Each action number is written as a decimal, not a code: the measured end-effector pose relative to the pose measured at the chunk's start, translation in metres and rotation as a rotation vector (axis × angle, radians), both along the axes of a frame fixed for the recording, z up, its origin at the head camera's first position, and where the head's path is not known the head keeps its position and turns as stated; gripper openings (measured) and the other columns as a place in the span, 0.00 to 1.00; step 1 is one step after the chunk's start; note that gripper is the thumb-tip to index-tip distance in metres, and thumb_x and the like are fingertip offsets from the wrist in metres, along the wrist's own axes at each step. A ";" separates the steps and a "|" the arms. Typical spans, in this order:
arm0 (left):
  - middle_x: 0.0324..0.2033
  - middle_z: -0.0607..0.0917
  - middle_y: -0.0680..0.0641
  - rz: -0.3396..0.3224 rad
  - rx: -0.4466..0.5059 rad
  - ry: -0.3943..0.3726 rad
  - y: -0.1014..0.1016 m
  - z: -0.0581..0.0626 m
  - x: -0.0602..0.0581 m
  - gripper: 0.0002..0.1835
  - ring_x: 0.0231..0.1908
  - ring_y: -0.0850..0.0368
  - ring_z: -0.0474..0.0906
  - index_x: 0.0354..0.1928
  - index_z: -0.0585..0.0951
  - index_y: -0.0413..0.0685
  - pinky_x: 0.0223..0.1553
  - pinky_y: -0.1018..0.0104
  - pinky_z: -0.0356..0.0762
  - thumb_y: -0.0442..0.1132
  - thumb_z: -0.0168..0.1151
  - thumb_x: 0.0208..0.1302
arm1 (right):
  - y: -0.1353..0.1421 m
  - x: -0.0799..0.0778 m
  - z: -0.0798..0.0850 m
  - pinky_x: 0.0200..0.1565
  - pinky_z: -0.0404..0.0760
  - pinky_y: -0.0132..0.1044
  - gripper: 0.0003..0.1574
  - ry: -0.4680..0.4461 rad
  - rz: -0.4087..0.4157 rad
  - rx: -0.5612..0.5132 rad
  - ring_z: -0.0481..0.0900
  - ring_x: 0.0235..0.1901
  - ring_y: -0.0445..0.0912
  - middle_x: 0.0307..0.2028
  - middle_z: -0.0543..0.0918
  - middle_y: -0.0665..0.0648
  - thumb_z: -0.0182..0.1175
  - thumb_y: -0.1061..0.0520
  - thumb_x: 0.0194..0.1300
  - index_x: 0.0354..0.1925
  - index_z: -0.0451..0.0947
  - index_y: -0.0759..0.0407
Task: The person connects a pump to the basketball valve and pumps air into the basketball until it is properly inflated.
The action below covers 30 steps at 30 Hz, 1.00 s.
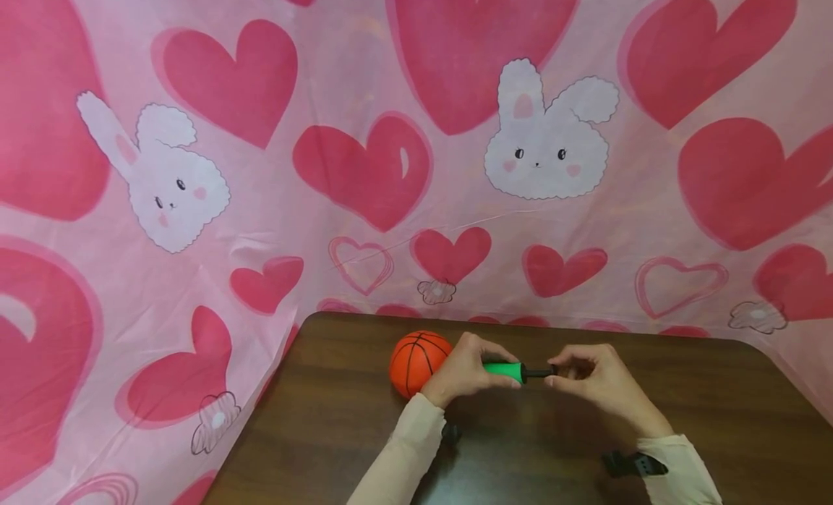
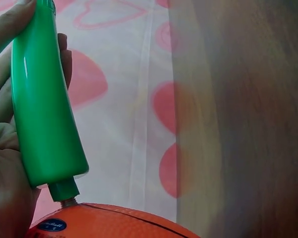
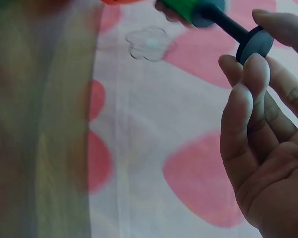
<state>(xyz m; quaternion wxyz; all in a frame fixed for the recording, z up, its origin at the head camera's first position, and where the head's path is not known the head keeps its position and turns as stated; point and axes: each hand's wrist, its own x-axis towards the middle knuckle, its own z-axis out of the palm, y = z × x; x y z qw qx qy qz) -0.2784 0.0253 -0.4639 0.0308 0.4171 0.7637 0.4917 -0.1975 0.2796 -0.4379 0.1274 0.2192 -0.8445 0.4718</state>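
Watching lower centre, I see my left hand (image 1: 460,367) gripping the green pump (image 1: 505,372) — rod (image 1: 539,373) pointing rightward, right hand (image 1: 601,378) pinching its handle (image 3: 254,45).

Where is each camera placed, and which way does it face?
Head: on the head, facing forward and down at the brown wood-grain table; left hand, right hand and cream sleeves show.
Left wrist: on that wrist, facing the green tube-shaped pump and black-lined orange ball; part of that hand shows.
Right wrist: on that wrist, facing the round black pump handle; that hand and left fingers show.
Both wrist views share the pump.
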 end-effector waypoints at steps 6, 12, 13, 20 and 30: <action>0.38 0.93 0.54 0.017 -0.015 0.004 -0.001 0.002 -0.002 0.15 0.30 0.73 0.78 0.44 0.92 0.50 0.33 0.75 0.84 0.39 0.83 0.53 | 0.025 0.008 0.013 0.20 0.75 0.35 0.11 -0.046 -0.001 0.010 0.76 0.19 0.37 0.23 0.83 0.42 0.75 0.68 0.56 0.36 0.87 0.57; 0.36 0.93 0.55 0.029 -0.008 0.009 -0.004 0.003 -0.003 0.15 0.28 0.72 0.76 0.44 0.93 0.50 0.31 0.75 0.82 0.38 0.83 0.52 | 0.046 0.018 0.026 0.22 0.76 0.36 0.12 -0.096 0.009 0.017 0.78 0.21 0.38 0.25 0.84 0.41 0.72 0.70 0.59 0.37 0.86 0.56; 0.36 0.93 0.55 0.032 -0.008 0.009 -0.005 0.003 -0.003 0.15 0.28 0.72 0.76 0.44 0.93 0.50 0.31 0.76 0.82 0.38 0.83 0.52 | 0.048 0.019 0.027 0.22 0.76 0.36 0.12 -0.098 0.012 0.016 0.78 0.21 0.38 0.25 0.84 0.40 0.71 0.71 0.59 0.37 0.86 0.55; 0.35 0.93 0.54 0.029 0.010 -0.017 -0.007 0.001 -0.002 0.15 0.27 0.72 0.76 0.43 0.93 0.50 0.30 0.75 0.81 0.38 0.83 0.52 | 0.053 0.018 0.027 0.20 0.73 0.36 0.15 -0.063 0.055 -0.009 0.77 0.21 0.38 0.26 0.83 0.39 0.71 0.74 0.57 0.37 0.85 0.57; 0.36 0.93 0.53 0.021 0.014 -0.027 -0.006 0.001 -0.001 0.15 0.27 0.72 0.76 0.44 0.92 0.49 0.30 0.75 0.81 0.38 0.83 0.52 | 0.054 0.020 0.028 0.21 0.74 0.36 0.13 -0.089 0.020 0.003 0.77 0.22 0.38 0.25 0.83 0.39 0.72 0.73 0.57 0.37 0.86 0.58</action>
